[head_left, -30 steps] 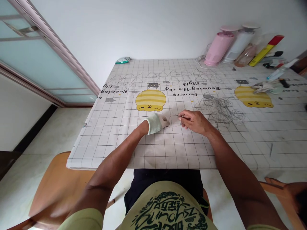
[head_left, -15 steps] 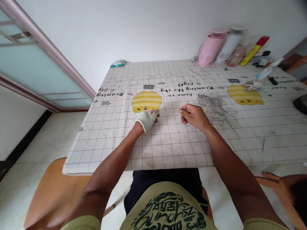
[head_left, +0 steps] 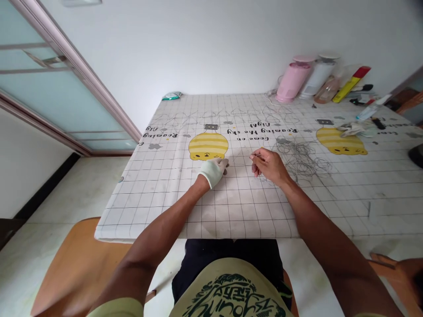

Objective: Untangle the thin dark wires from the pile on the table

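My left hand (head_left: 214,171), in a pale glove that leaves some fingertips bare, is closed in a pinch just below a printed yellow bear balloon. Whatever it holds is too fine to make out. To its right my bare right hand (head_left: 267,164) pinches what looks like a thin wire between thumb and forefinger. A short gap separates the hands, both low over the table. Beside my right hand lies a loose tangle of thin dark wire (head_left: 306,160). Farther back, bent wire pieces (head_left: 211,115) stretch in a row across the cloth.
A checked tablecloth (head_left: 152,189) covers the table. At the back right stand a pink cylinder (head_left: 292,81), a white cylinder (head_left: 319,77), bottles and a yellow-red box (head_left: 352,83). A crumpled glove (head_left: 358,129) lies at right. A green-white packet (head_left: 172,95) sits at the back left corner.
The view has shifted slightly, so the table sits a little lower and farther right. Both hands stay closed in nearly the same places over the cloth.
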`<action>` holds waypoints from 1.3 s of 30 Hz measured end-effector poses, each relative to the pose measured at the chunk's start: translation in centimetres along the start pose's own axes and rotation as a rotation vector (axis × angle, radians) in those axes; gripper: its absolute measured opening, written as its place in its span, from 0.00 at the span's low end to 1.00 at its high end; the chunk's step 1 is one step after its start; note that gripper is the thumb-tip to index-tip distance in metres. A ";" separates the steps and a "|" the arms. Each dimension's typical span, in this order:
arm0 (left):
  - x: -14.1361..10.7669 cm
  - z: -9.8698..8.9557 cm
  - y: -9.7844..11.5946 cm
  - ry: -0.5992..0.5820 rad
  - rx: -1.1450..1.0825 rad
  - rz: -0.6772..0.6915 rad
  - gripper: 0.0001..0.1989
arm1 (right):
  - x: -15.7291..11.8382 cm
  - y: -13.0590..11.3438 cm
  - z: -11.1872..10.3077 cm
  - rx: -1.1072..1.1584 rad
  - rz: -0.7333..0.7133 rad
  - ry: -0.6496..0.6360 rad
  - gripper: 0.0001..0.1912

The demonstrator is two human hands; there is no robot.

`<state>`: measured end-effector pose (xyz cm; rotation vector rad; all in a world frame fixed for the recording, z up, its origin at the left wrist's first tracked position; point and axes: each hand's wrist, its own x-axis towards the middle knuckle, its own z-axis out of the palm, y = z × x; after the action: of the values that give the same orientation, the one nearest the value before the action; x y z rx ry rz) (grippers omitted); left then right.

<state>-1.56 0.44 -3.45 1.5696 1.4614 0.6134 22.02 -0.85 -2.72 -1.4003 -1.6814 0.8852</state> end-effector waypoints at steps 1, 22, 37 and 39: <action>0.1 0.0 0.0 0.019 0.057 0.004 0.18 | 0.4 -0.3 0.1 -0.021 -0.002 -0.006 0.11; 0.5 1.9 -0.3 -0.004 0.603 0.102 0.20 | 19.0 0.5 2.4 -0.219 0.137 -0.070 0.08; 0.9 2.2 0.1 -0.108 0.556 0.051 0.22 | 22.9 1.5 4.9 -0.211 0.107 -0.117 0.16; 1.1 2.3 0.2 -0.120 0.562 0.037 0.22 | 23.2 1.1 6.0 -0.234 0.075 -0.134 0.15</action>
<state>0.66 0.88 -4.61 2.0223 1.5985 0.1190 14.72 21.96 -3.69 -1.5990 -1.8931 0.8620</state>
